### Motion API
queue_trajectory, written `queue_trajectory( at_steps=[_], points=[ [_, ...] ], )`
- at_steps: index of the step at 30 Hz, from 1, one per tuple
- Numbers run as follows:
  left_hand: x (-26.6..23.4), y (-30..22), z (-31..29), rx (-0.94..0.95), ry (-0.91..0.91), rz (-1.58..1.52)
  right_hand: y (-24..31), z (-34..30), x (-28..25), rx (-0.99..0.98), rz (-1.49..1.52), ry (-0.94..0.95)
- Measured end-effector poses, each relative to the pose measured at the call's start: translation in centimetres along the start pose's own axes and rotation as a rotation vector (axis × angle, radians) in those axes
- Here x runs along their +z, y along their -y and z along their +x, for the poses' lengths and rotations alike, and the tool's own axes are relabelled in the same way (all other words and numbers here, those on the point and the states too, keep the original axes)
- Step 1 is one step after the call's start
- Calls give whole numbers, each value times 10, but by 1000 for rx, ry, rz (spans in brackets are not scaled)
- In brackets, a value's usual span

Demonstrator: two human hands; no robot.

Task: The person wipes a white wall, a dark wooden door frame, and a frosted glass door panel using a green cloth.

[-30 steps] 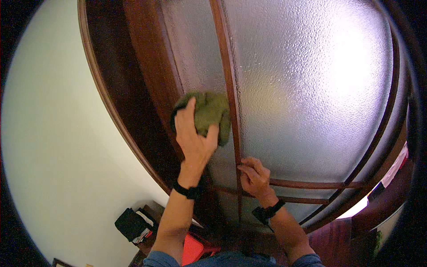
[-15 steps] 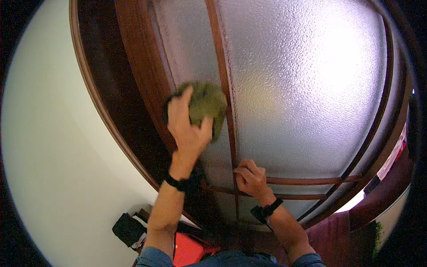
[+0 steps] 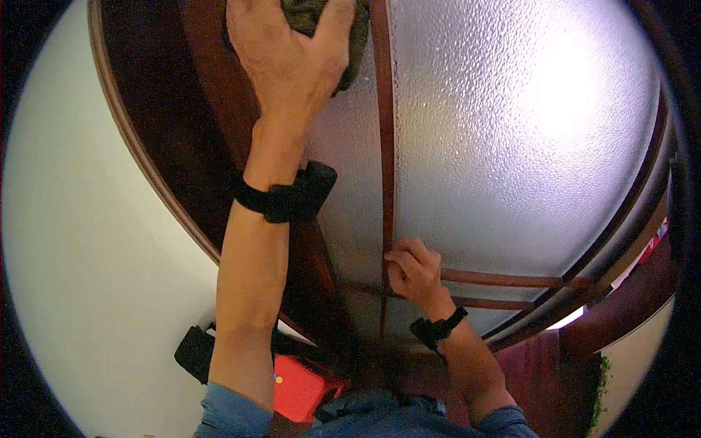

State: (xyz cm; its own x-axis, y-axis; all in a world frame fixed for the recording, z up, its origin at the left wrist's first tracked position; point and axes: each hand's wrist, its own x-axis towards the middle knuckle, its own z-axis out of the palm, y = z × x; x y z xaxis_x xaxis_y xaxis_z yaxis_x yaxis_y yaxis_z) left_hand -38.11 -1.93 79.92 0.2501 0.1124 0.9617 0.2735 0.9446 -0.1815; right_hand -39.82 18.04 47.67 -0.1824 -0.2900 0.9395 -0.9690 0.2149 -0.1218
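Observation:
At the top of the view my left hand (image 3: 288, 69) is spread over a dark green cloth (image 3: 359, 40), pressing it against the narrow glass pane and the wood of a door. The cloth is bunched under the palm, and my fingertips run out of the picture. My right hand (image 3: 414, 269), lower and to the right, is closed, with its curled fingers pinching the slim vertical wooden bar (image 3: 388, 168) between the panes. The wide textured glass pane (image 3: 482, 160) lies right of that bar. Each wrist wears a black strap with a small device.
A pale wall (image 3: 95, 219) bounds the left, beside the dark wooden frame (image 3: 139, 95). Near my body at lower left are a red case (image 3: 297, 387) and a black object (image 3: 193, 354). Crossbars (image 3: 504, 279) span the lower glass. Green leaves (image 3: 602, 383) show at lower right.
My left hand has moved up the door with the cloth, from mid-pane to the top of the view. The right hand stays at the bar.

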Motion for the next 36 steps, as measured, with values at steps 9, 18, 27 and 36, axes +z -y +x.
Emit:
queue_trajectory(
  at_steps=[9,18,27,36],
  points=[
    [-5,-34,-72,-17,-32,-127,5,5,-3,8,5,-35],
    [-19,-52,-134,-135,-12,-119,-2,-1,-2,17,-21,34],
    [-44,-71,-198,-256,143,-126,-2,2,-2,7,-27,39],
    [-68,-88,-278,-371,202,-114,1,6,2,-16,-66,21]
  ],
)
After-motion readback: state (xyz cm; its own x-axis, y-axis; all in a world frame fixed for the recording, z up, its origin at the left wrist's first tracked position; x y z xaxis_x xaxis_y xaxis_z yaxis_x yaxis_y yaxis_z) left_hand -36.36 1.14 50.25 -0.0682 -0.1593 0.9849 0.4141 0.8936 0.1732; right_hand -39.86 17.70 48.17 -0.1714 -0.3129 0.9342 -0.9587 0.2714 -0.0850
